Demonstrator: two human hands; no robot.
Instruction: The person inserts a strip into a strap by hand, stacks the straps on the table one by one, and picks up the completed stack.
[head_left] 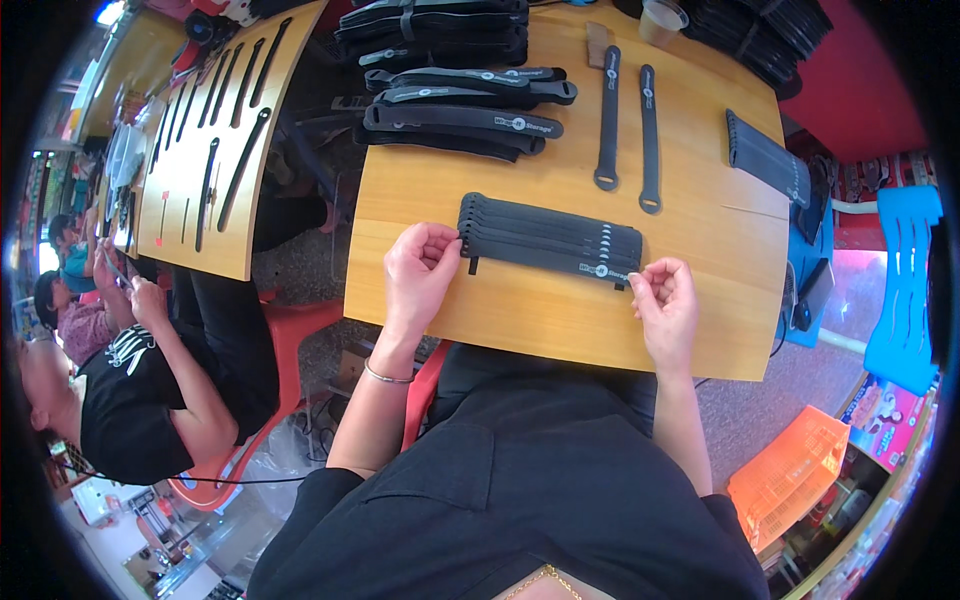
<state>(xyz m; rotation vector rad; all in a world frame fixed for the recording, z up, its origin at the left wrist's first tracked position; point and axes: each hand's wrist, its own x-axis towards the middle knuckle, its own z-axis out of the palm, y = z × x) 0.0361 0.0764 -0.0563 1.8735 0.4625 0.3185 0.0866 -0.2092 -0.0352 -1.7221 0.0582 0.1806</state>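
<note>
In front of me on the wooden table lies a row of overlapping black straps, with rounded, holed tabs at their left ends. My left hand is closed in a pinch at the left end of the nearest strap. At the opposite end, my right hand pinches the same strap near its pale print. Beyond the row, two single straps, one left of the other, lie lengthwise away from me, each with an oval hole at its near end.
A high pile of straps stands at the table's far left. More overlapped straps lie at the right edge, near a plastic cup and a bundle at the back. Left, a person sits by another table. An orange basket is lower right.
</note>
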